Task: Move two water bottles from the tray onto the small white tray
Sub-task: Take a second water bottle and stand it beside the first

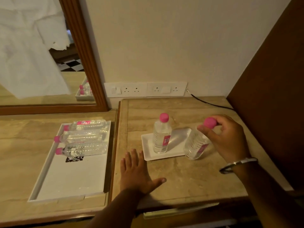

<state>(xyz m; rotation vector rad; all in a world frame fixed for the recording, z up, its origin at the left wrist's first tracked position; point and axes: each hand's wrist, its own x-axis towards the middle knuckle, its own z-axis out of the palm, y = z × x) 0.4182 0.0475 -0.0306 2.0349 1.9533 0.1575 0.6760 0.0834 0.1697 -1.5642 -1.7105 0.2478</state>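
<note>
A clear water bottle with a pink cap (160, 134) stands upright on the small white tray (148, 149) on the right stone top. My right hand (227, 137) grips the pink cap of a second water bottle (195, 145), which tilts over the tray's right edge, its base at the tray's front right corner. My left hand (136, 171) lies flat and open on the stone just left of the small tray. Three more bottles (83, 139) lie on their sides at the far end of the large white tray (72, 176) on the left counter.
A wood-framed mirror (82, 51) stands behind the left counter. Wall sockets (145, 89) sit behind the right top, and a black cable (212, 104) runs along its back. A brown panel (271, 96) bounds the right side. A step separates the two tops.
</note>
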